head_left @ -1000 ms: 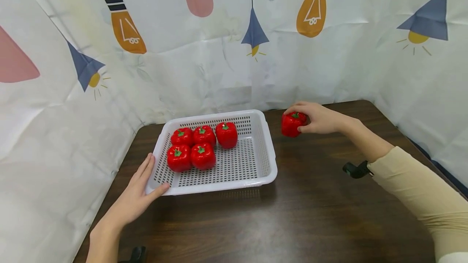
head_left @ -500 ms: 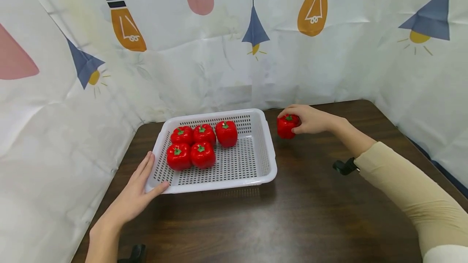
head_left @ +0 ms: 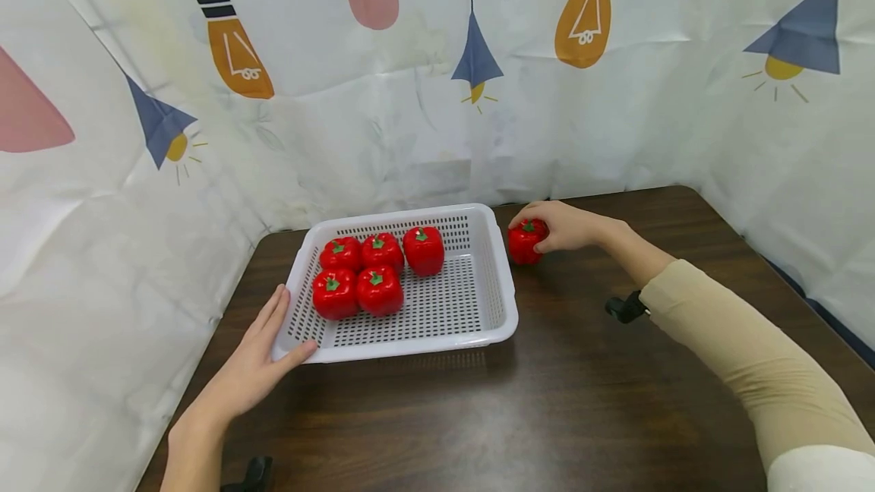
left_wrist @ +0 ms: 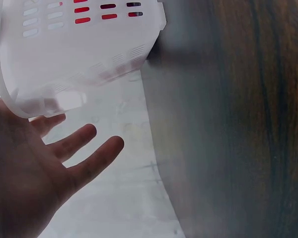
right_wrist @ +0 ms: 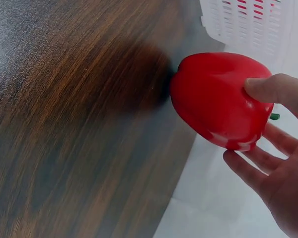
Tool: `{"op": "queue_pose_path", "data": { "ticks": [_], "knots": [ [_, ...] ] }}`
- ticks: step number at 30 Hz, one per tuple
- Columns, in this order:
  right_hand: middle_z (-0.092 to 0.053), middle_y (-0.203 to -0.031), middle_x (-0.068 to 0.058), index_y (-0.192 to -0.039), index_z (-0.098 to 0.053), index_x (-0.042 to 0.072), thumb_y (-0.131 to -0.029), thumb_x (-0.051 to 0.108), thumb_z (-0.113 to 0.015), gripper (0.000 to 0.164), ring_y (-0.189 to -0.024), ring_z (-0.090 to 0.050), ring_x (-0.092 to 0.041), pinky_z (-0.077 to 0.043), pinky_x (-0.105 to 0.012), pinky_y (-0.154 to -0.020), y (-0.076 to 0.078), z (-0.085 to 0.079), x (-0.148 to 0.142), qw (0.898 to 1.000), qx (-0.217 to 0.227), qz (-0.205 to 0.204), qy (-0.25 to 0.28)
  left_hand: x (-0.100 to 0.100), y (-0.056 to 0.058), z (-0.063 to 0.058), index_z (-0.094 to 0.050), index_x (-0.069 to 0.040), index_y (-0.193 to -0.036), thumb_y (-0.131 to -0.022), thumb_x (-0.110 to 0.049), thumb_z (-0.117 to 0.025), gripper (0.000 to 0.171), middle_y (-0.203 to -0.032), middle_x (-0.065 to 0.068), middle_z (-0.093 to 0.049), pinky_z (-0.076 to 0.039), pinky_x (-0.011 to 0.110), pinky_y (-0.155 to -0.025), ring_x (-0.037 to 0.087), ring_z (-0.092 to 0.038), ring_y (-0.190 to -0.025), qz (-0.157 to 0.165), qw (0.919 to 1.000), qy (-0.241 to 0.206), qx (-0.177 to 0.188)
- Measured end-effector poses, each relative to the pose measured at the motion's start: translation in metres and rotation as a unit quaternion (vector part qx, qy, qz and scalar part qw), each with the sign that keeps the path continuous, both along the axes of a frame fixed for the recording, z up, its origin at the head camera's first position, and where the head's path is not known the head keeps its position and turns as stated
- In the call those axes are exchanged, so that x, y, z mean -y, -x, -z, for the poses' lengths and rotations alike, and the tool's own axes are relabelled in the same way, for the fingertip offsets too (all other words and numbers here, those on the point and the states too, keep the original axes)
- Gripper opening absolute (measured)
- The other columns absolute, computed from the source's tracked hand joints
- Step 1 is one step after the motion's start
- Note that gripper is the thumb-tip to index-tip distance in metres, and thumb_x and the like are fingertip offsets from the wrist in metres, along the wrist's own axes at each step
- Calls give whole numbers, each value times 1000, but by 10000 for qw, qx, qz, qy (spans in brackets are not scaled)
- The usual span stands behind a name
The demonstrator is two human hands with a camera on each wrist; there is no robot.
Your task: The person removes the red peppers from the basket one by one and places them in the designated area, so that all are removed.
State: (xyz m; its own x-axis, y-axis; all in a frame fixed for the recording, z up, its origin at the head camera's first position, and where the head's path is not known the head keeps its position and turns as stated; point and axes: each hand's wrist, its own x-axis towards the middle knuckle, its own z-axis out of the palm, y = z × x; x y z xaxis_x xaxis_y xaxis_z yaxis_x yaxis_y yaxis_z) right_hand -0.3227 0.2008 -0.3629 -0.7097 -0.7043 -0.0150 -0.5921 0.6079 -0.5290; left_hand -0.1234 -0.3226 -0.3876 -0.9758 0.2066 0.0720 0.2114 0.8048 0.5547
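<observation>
My right hand grips a red bell pepper with a green stem, just right of the white basket. The right wrist view has the thumb on one side of the pepper and fingers on the other, its base right at the tabletop. My left hand rests at the basket's front left corner, thumb on the front rim, fingers along the left side. Seen from the left wrist, those fingers are straight beside the basket wall. Several red peppers fill the basket's left half.
The basket floor shows bare in its right half. Under everything is a dark wooden table. A white curtain printed with lamps hangs behind the table's back edge and along its sides. Black wrist devices show below the forearms.
My right hand has carried the held pepper left and slightly toward me, from farther right to close beside the basket. The left hand and the basket have stayed put.
</observation>
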Motion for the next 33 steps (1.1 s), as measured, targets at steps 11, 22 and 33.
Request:
{"op": "queue_pose_path", "data": {
  "ticks": [11, 22, 33],
  "knots": [
    [-57, -139, -10, -135, -64, 12, -86, 0, -72, 51, -120, -54, -31, -49, -53, -99, 6, 3, 10, 10000, 7, -56, -44, 0, 0, 2, -6, -10, -165, -96, -43, -69, 99, -172, 10, 1, -31, 73, -106, 50, -17, -148, 23, 10000, -96, -2],
    [-53, -143, -10, -138, -61, 13, -87, 3, -78, 55, -126, -52, -32, -48, -53, -101, 8, 0, 11, 9999, 135, -67, -23, 0, 0, 1, -6, -10, -165, -97, -42, -70, 99, -172, 10, 1, -31, 72, -106, 49, -20, -148, 22, 9999, -126, -22],
    [-53, -146, -11, -143, -56, 9, -87, 12, -82, 62, -133, -48, -33, -44, -55, -106, 4, -9, 7, 9995, 300, 98, -25, 0, 0, 3, -6, -10, -165, -97, -42, -69, 98, -172, 7, 1, -31, 71, -107, 47, -20, -148, 7, 9999, -133, 7]
  ]
}}
